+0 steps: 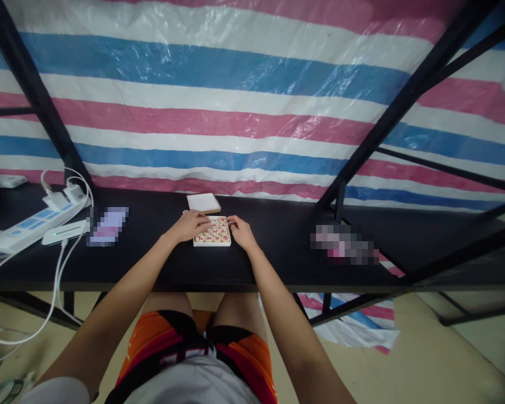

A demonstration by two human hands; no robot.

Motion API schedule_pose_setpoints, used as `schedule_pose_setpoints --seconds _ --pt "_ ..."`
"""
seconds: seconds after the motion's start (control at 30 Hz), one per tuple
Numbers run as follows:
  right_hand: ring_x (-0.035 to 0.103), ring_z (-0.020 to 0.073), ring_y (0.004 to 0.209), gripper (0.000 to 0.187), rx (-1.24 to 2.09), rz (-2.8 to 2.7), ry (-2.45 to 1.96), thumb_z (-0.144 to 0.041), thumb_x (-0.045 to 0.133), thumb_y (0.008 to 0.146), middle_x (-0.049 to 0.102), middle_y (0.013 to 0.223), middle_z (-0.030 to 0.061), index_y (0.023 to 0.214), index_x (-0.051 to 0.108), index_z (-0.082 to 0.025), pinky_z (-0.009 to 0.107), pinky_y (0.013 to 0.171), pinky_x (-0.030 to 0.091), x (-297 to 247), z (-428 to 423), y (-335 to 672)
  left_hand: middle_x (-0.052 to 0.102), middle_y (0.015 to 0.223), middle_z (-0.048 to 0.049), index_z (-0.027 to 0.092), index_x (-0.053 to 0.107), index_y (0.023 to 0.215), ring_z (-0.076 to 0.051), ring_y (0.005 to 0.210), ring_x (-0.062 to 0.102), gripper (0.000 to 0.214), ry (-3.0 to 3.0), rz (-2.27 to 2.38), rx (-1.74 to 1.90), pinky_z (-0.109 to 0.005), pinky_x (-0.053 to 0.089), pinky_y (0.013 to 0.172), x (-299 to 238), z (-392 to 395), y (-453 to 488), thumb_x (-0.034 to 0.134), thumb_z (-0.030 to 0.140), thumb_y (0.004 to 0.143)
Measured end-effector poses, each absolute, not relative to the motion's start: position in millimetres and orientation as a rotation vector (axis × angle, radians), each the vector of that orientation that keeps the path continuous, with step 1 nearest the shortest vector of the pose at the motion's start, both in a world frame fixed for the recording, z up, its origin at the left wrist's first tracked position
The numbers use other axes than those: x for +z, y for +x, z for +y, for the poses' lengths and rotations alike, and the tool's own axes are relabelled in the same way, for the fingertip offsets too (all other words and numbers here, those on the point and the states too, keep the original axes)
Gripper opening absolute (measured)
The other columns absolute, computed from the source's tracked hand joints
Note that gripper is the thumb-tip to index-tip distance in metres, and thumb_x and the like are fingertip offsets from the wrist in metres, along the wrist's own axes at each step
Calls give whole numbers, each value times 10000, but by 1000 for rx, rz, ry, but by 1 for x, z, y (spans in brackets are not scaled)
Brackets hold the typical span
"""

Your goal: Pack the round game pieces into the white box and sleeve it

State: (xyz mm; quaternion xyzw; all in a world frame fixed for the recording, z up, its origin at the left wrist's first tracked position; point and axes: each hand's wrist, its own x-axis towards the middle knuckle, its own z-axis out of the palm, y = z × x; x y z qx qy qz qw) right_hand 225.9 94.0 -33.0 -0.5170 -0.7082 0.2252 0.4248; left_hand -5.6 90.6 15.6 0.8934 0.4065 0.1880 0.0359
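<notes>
A small white box [212, 243] sits on the black tabletop in front of me. Rows of round xiangqi pieces [216, 231] with red characters lie face up inside it. My left hand [190, 225] reaches over the box's far left corner, its fingers stretched out across the pieces; whether a piece is under the fingertips is hidden. Curled against the far right corner is my right hand [241, 232], its fingers bent on the box's side. Just behind the box lies a flat white box lid [203, 202], partly behind my left hand.
On the left are a white power strip [37, 221] with plugs and cables, a white device [65, 232] and a blurred phone [108, 226]. A blurred item [344, 244] lies right. Black metal posts [362, 163] and a striped plastic sheet [219, 101] rise behind the table [286, 264].
</notes>
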Motion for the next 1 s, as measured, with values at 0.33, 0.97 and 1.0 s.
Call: schedule_pose_setpoints --seconds 0.33,0.97,1.0 --pt "609 142 789 335 595 -1774 -1309 -115 403 736 671 861 7 970 619 -219 279 811 455 -30 93 226 635 1085 -89 211 664 1090 -226 1007 551 421 2773 1273 609 -377 390 900 13 92 -4 345 438 936" --pt "590 143 736 307 600 -1767 -1322 -161 423 744 666 819 5 968 627 -212 275 774 450 -29 91 225 650 1138 -48 233 654 1109 -227 1051 529 452 2766 1282 580 -368 356 933 22 85 -3 293 454 951" --pt "591 142 737 307 602 -1766 -1320 -162 423 744 665 819 4 968 626 -213 273 774 450 -29 91 226 645 1144 -48 238 658 1108 -226 1051 530 448 2768 1277 586 -369 356 934 21 86 -3 296 451 951"
